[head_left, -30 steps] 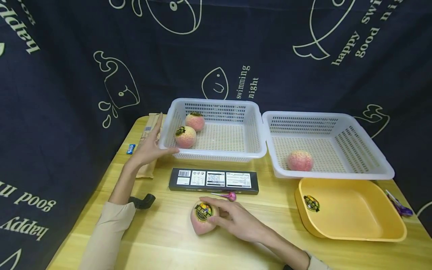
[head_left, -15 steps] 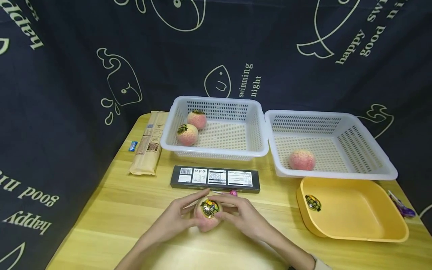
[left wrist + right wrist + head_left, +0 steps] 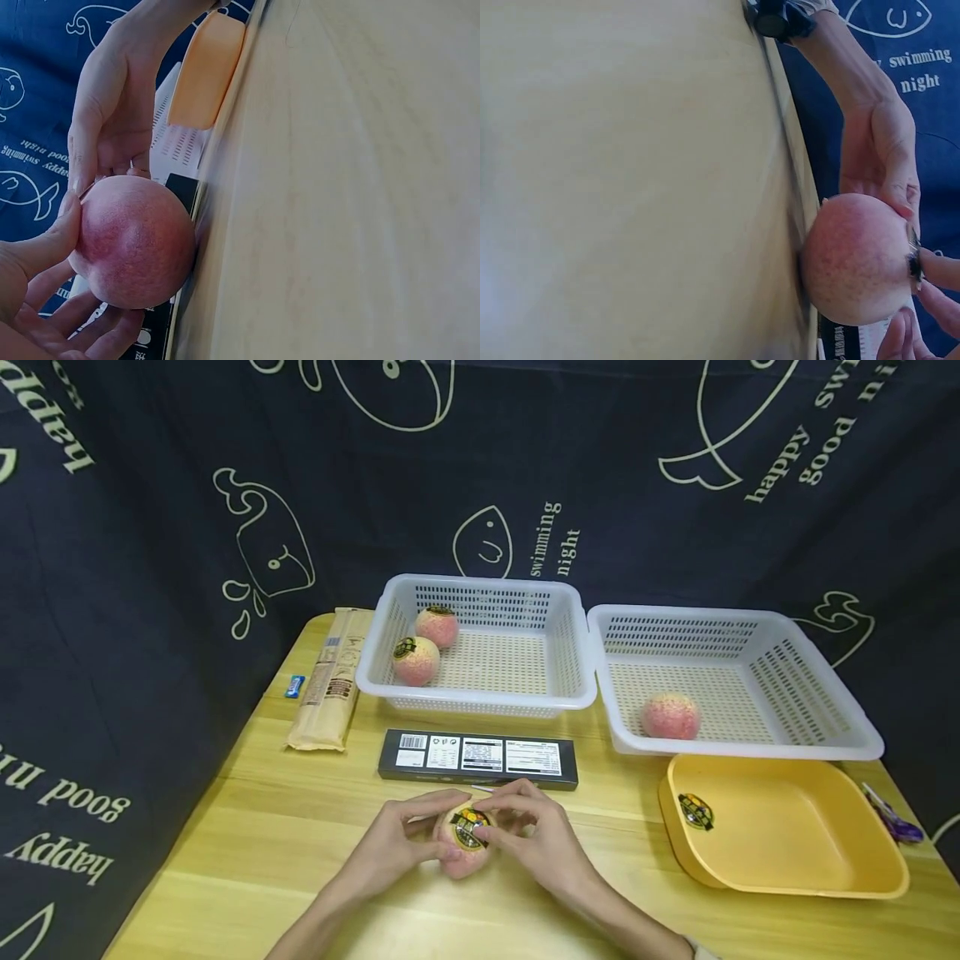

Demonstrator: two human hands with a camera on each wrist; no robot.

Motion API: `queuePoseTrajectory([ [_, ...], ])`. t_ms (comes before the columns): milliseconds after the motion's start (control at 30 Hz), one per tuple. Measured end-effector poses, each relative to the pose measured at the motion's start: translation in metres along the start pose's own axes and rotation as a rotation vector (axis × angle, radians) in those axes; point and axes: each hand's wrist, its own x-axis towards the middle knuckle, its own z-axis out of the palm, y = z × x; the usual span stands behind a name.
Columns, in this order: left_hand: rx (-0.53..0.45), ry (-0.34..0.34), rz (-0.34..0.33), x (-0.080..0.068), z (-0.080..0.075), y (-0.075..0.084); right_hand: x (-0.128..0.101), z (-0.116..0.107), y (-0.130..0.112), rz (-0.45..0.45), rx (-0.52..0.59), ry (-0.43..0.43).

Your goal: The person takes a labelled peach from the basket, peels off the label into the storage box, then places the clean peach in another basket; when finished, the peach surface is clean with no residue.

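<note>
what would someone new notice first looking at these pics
Both hands, the left hand and right hand, cup a pink peach with a round sticker at the near middle of the wooden table. Behind it lie a black box and two white baskets: the left basket holds two stickered peaches, the right basket one bare peach. A yellow tray with a loose sticker sits at the right.

A second ago the left hand point(image 3: 390, 852) lay at the left basket's point(image 3: 480, 700) near corner; it has since come back across the surface point(image 3: 247, 827) to the peach point(image 3: 463, 847) and now cups its left side. The right hand point(image 3: 540, 843), which first held the peach alone, now has its fingers point(image 3: 501, 814) curled in over the sticker point(image 3: 470, 827) on top.
</note>
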Motion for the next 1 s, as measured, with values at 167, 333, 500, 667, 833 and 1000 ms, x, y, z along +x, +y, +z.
queuePoseTrajectory([
  [167, 0.024, 0.008, -0.008, 0.001, 0.002, 0.002, 0.002, -0.003, -0.004, 0.067, 0.072, -0.03],
  [333, 0.061, 0.009, -0.013, 0.001, 0.002, 0.003, 0.001, -0.009, -0.006, 0.054, 0.097, -0.087],
  [500, 0.054, 0.0, -0.02, 0.002, 0.0, 0.003, -0.005, -0.033, -0.009, -0.091, 0.073, -0.123],
  [667, 0.041, -0.008, -0.023, 0.002, -0.002, 0.003, -0.019, -0.093, -0.012, -0.189, -0.052, -0.011],
  [833, 0.061, -0.022, -0.018, 0.003, -0.002, 0.006, -0.045, -0.163, -0.002, -0.058, -0.17, 0.147],
  [1000, 0.073, -0.037, -0.02, 0.005, -0.001, 0.008, -0.074, -0.234, 0.032, 0.072, -0.208, 0.234],
])
